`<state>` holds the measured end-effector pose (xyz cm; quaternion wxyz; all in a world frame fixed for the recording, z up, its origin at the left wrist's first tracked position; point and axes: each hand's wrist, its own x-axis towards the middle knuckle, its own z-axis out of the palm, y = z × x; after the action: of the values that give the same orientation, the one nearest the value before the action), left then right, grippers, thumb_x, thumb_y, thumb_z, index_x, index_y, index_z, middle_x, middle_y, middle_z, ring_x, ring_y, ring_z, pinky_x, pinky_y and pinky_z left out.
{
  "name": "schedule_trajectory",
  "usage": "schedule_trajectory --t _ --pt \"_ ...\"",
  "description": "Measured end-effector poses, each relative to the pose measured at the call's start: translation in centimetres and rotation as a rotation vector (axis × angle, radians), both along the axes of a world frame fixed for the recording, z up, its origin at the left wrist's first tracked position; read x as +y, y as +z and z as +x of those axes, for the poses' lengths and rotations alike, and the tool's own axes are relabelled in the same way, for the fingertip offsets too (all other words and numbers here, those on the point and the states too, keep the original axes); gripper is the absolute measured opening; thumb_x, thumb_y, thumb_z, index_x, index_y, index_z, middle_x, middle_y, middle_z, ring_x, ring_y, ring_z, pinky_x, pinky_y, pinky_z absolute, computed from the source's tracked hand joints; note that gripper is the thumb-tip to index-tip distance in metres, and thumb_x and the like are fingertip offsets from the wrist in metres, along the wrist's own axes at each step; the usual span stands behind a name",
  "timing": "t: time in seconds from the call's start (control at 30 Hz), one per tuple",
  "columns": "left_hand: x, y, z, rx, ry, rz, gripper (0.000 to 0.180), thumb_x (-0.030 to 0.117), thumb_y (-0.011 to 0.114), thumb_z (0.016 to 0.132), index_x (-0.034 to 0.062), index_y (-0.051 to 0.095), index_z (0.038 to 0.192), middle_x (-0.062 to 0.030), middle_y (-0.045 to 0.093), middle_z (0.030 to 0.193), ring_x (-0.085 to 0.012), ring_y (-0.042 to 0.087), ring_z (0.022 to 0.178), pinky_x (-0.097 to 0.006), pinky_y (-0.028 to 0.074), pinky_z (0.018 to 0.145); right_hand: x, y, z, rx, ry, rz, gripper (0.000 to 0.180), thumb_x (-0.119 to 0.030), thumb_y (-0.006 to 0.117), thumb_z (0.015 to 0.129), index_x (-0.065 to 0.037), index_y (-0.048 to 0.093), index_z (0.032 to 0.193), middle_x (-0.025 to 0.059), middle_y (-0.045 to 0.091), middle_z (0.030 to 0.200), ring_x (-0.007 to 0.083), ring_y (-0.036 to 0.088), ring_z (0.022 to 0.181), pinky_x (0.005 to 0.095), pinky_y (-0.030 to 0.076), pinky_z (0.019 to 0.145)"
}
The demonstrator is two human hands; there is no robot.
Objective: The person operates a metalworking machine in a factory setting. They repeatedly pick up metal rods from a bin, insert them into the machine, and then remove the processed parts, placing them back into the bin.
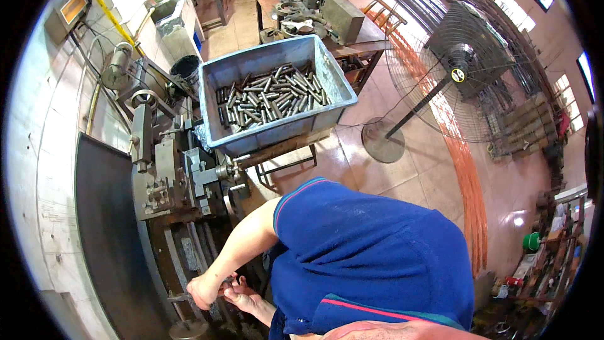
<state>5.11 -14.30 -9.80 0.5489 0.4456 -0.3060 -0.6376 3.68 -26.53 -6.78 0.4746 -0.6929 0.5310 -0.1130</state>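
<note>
Metal rods point(270, 99) lie in bin point(220, 75), right of lathe point(163, 176).

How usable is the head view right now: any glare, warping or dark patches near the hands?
Head view: strong fisheye bending at the rim; glare on the floor tiles; both hands, left hand and right hand, sit in dim shadow low on the lathe, finger detail unclear.

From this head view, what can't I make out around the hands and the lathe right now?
- Left hand: fist closed on something at the lathe; what it grips is hidden by the fingers.
- Right hand: fingertips tucked behind the left hand.
- Lower lathe front: dark, cut by the bottom edge.
- Metal rods in the grey bin: ends too small to judge.
</note>
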Motion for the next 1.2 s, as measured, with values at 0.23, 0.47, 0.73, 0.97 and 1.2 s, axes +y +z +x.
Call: schedule_trajectory --t 0.23,0.47,0.73,0.97,1.2 --pt "-0.1 -0.5 0.0 0.003 0.026 -0.002 0.067 0.055 0.074 0.064 0.0133 0.049 0.11 -0.0007 0.056 0.099 -0.0175 0.054 0.092 -0.032 0.043 0.07 -2.3 -2.3 1.6 0.331 0.784 -0.337 0.003 -0.007 0.06 0.059 -0.006 0.064 0.059 0.0028 0.059 0.061 0.0158 0.055 0.055 0.0331 0.047 0.052" --pt "0.0 -0.2 0.7 0.018 -0.004 -0.011 0.063 0.052 0.072 0.068 0.0142 0.05 0.114 -0.0014 0.057 0.104 -0.0183 0.055 0.091 -0.03 0.045 0.069 -0.9 -1.5 -0.3 -0.067 0.247 0.083 0.014 -0.016 0.063 0.065 -0.012 0.058 0.078 0.0 0.059 0.08 0.0073 0.054 0.074 0.0271 0.044 0.067" --pt "0.1 -0.1 -0.3 0.01 0.028 -0.062 0.059 0.046 0.074 0.068 0.0116 0.051 0.11 -0.0031 0.058 0.104 -0.0188 0.056 0.092 -0.03 0.046 0.067 -1.4 -0.7 -0.8 0.008 0.34 0.248 0.036 -0.023 0.062 0.076 -0.019 0.048 0.109 -0.0028 0.055 0.113 0.0014 0.049 0.103 0.024 0.039 0.089" --pt "-0.6 -0.7 -0.7 -0.013 0.046 -0.003 0.067 0.046 0.077 0.065 0.0106 0.049 0.114 -0.0035 0.057 0.107 -0.0194 0.056 0.092 -0.031 0.046 0.069 -0.7 -0.6 -2.2 -0.157 0.148 0.194 0.026 -0.022 0.066 0.067 -0.016 0.053 0.088 0.0003 0.057 0.09 0.0048 0.053 0.085 0.0208 0.042 0.076" --pt "0.1 -1.0 0.2 0.022 0.064 -0.07 0.06 0.045 0.074 0.069 0.011 0.051 0.112 -0.004 0.058 0.105 -0.0184 0.056 0.091 -0.03 0.045 0.068 -0.1 0.0 -2.1 -0.227 0.073 0.127 0.018 -0.019 0.068 0.058 -0.012 0.058 0.071 0.0046 0.059 0.07 0.0098 0.058 0.069 0.0201 0.046 0.063"
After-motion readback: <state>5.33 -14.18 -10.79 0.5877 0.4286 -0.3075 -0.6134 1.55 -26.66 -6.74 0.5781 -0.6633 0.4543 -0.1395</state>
